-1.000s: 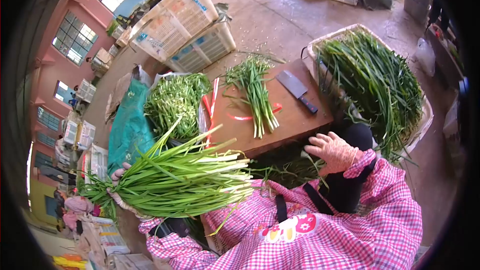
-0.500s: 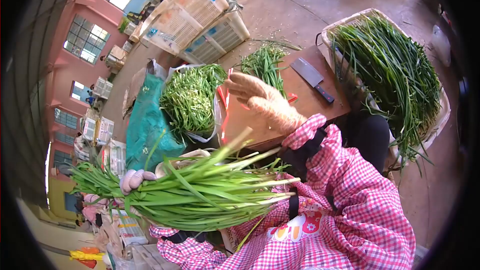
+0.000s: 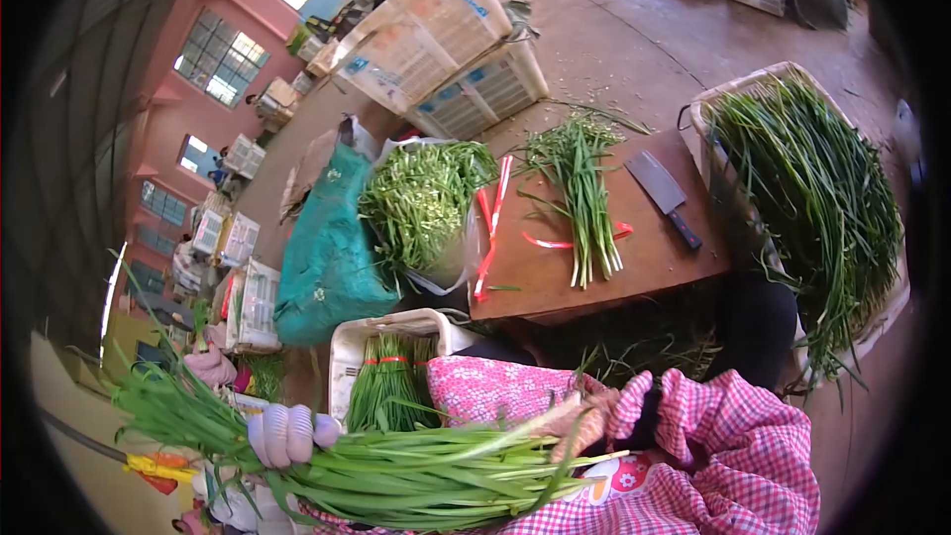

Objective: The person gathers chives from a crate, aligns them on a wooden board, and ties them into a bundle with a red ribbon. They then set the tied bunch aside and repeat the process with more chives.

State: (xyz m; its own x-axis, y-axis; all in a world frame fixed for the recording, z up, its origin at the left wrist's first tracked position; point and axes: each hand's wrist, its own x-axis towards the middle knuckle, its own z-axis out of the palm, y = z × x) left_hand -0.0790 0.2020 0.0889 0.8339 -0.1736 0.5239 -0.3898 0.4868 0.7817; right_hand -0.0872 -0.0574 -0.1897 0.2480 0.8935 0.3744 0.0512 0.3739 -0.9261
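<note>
Near the brown board (image 3: 644, 267), the left grip (image 3: 290, 434) clasps long, pale-ended green stalks (image 3: 426, 481), the right grip (image 3: 584, 420) unclear.

Right hand (image 3: 586, 418) blurred against the green stalks (image 3: 426, 476)

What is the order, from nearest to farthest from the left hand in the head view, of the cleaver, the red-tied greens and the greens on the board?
1. Red-tied greens, in the crate beyond the left hand.
2. Greens on the board, farther right.
3. Cleaver, at the board's right side.
</note>
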